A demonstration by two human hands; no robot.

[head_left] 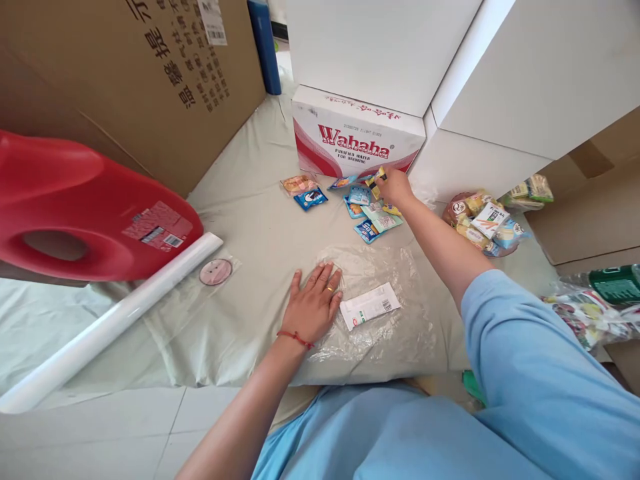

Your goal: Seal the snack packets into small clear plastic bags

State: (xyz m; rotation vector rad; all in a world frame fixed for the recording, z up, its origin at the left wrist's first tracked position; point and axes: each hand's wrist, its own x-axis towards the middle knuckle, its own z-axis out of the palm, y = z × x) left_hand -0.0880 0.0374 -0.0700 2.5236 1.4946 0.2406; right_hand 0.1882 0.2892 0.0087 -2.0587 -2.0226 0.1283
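Observation:
My left hand (314, 303) lies flat with its fingers out, on the left edge of a clear plastic sheet (415, 320) spread over the cloth. Beside its thumb, on the sheet, is a white snack packet (370, 306) with a barcode. My right hand (395, 187) reaches to the back, its fingers pinched on a small yellow and black snack packet (374, 184) by the Wahaha box. Several other small packets lie just below and left of that hand, among them a pale green packet (381, 217), a dark blue packet (311, 199) and an orange-toned packet (299, 185).
The Wahaha water box (357, 137) stands against white cabinets. At left are a big red jug (100, 207), a white plastic roll (115, 320), a round pink item (216, 272) and a large carton (125, 80). A bowl of packaged snacks (483, 223) sits at right, near a green-labelled bottle (615, 285).

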